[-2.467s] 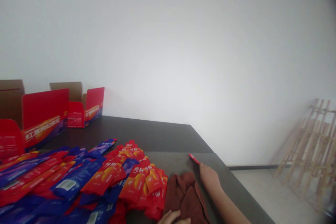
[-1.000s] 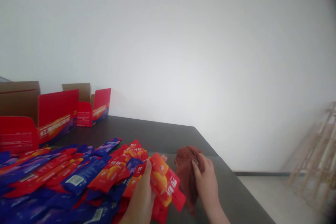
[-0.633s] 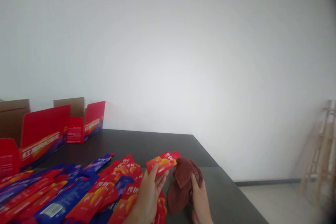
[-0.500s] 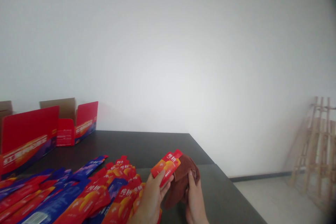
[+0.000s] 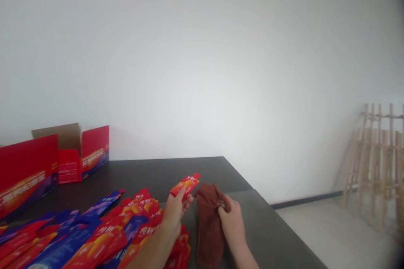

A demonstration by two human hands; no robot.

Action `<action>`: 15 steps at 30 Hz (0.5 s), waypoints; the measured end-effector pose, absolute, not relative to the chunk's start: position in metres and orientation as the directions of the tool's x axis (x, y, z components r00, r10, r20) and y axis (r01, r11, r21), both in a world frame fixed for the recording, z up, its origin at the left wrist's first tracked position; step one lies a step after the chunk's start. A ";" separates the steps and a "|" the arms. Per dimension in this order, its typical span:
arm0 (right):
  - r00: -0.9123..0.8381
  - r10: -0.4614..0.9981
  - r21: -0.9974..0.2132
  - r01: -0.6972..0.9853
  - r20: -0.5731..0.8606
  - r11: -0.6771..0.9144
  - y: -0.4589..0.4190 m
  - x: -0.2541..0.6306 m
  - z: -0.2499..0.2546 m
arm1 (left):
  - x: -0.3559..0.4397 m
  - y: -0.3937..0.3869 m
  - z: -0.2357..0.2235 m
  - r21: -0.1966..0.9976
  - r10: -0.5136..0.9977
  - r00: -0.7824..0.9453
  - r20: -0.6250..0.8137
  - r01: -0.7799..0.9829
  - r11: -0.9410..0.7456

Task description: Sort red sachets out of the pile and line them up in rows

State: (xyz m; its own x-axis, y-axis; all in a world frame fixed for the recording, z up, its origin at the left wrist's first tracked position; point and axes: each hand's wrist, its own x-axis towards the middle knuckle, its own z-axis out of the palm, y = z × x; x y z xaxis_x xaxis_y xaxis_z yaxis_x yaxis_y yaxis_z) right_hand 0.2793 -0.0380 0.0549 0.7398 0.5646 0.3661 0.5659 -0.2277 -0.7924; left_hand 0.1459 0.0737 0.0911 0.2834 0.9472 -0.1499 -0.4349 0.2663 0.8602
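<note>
My left hand (image 5: 176, 211) is closed around a small red and orange packet (image 5: 186, 184) with white lettering, held up over the table. A brown cloth (image 5: 209, 222) hangs or lies lengthwise just right of it, apart from the packet. My right hand (image 5: 232, 218) pinches the cloth near its upper right edge, fingers bunching the fabric. Beneath and left of my left forearm lies a heap of red packets (image 5: 104, 239) mixed with blue packets (image 5: 63, 246). Whether the cloth's lower end rests on the table, I cannot tell.
On the dark table (image 5: 170, 166) at the left stand a red display box (image 5: 28, 172) and, behind it, another open red box (image 5: 70, 166). The table's right edge slopes toward me. Wooden racks (image 5: 375, 164) lean by the white wall at right.
My left hand has moved left with the packet, away from the cloth. The brown cloth, bunched up before, now stretches downward from my right hand. The view has shifted slightly.
</note>
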 end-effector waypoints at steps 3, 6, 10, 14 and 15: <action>0.812 0.497 -0.756 0.525 0.307 -0.391 -0.048 0.298 0.056 | 0.134 0.060 0.094 0.843 0.931 0.327 -0.164 -0.443 0.304; 0.818 0.500 -0.683 0.539 0.284 -0.493 -0.051 0.301 0.051 | 0.122 0.043 0.097 0.818 0.910 0.378 -0.169 -0.462 0.343; 0.740 0.604 -0.571 0.644 0.297 -0.508 -0.049 0.285 0.045 | 0.103 0.027 0.101 0.779 0.886 0.430 -0.174 -0.491 0.391; 0.671 0.669 -0.470 0.726 0.320 -0.503 -0.051 0.271 0.044 | 0.078 0.021 0.101 0.744 0.883 0.442 -0.157 -0.535 0.400; 0.661 0.676 -0.449 0.737 0.325 -0.505 -0.052 0.270 0.044 | 0.071 0.020 0.099 0.736 0.884 0.442 -0.155 -0.545 0.402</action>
State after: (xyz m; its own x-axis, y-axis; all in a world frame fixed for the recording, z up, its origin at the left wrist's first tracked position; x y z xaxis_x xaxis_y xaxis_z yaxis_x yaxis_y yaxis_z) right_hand 0.2701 -0.0518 0.0442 0.6613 0.6763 0.3245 0.7370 -0.5051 -0.4491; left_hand 0.0710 0.0196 0.0988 0.4419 0.8836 -0.1552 -0.5446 0.4017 0.7362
